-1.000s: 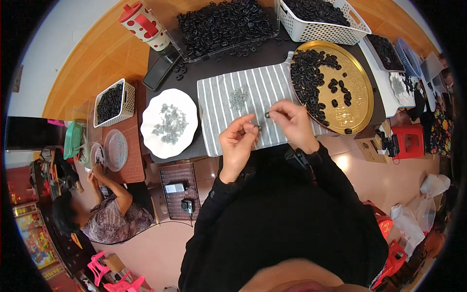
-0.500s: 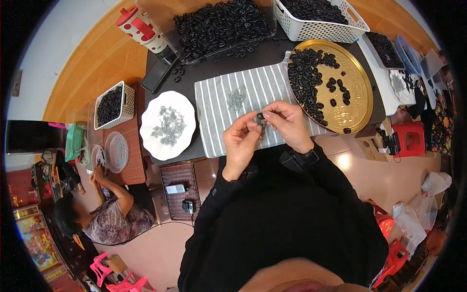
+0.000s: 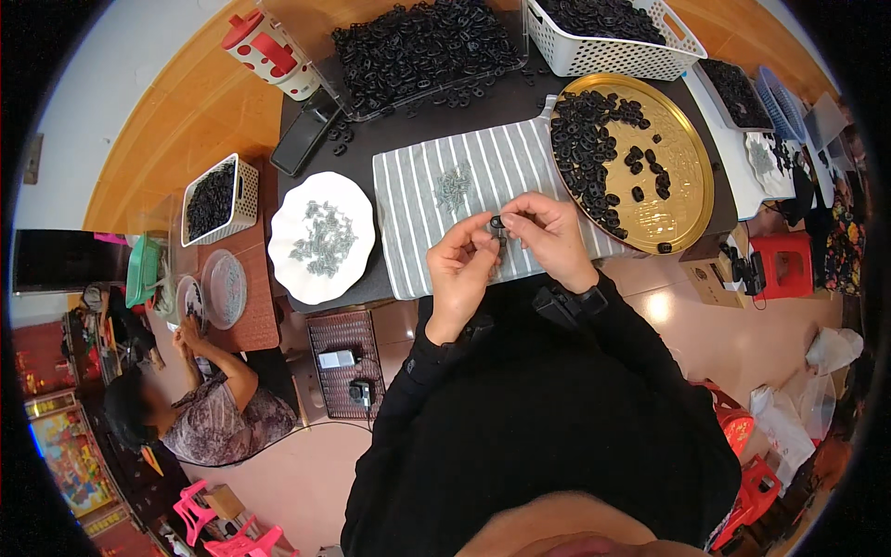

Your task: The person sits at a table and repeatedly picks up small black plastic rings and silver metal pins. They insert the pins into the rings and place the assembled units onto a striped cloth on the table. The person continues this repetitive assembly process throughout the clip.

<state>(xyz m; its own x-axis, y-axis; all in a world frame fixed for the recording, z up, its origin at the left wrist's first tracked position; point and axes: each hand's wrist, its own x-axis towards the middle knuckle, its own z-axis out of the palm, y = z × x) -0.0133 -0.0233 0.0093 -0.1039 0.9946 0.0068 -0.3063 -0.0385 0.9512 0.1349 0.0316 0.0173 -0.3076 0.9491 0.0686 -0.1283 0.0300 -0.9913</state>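
Observation:
Over the front part of a grey-and-white striped cloth [image 3: 418, 213], my two hands meet fingertip to fingertip. My right hand [image 3: 555, 243] pinches a small black oval plastic piece [image 3: 497, 222] between thumb and forefinger. My left hand [image 3: 458, 278] has its forefinger tip against that piece. Its thumb and other fingers are curled together just below, beside another small dark bit; what they grip is too small to make out. Farther back on the cloth lies a pile of tiny silvery, spring-like metal parts [image 3: 453, 188].
A gold tray [image 3: 682, 153] with black pieces stands right; a white scalloped plate [image 3: 288, 265] of silvery parts, left. Behind are a clear bin [image 3: 408, 107] and white basket [image 3: 613, 63] of black pieces, and a spotted cup [image 3: 292, 79]. Another person [image 3: 227, 418] works at the left table.
My hands keep almost the same pose at the black piece. The whole view has shifted very slightly; nothing else has visibly moved.

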